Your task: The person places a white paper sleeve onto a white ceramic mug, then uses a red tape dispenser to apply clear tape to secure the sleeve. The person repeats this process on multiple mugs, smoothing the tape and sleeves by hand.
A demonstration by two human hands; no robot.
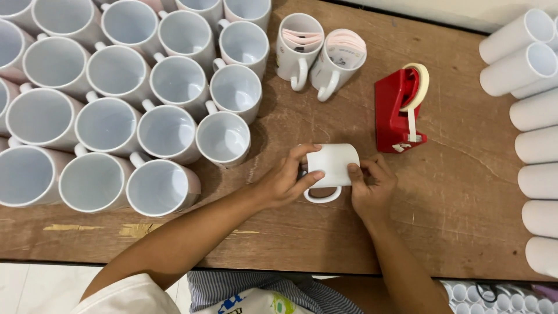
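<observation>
A white mug (pixel 331 166) lies on its side on the wooden table (pixel 465 192), its handle toward me. My left hand (pixel 285 179) grips its left end, thumb near the handle and fingers over the top. My right hand (pixel 372 186) holds the right end, thumb pressed on the mug's side. A red tape dispenser (pixel 398 110) with a roll of pale tape stands just beyond my right hand.
Many empty white mugs (pixel 168 131) stand upright in rows at the left. Two mugs (pixel 317 55) with pink-and-white paper inside stand behind the held mug. White mugs on their sides (pixel 537 116) are stacked along the right edge.
</observation>
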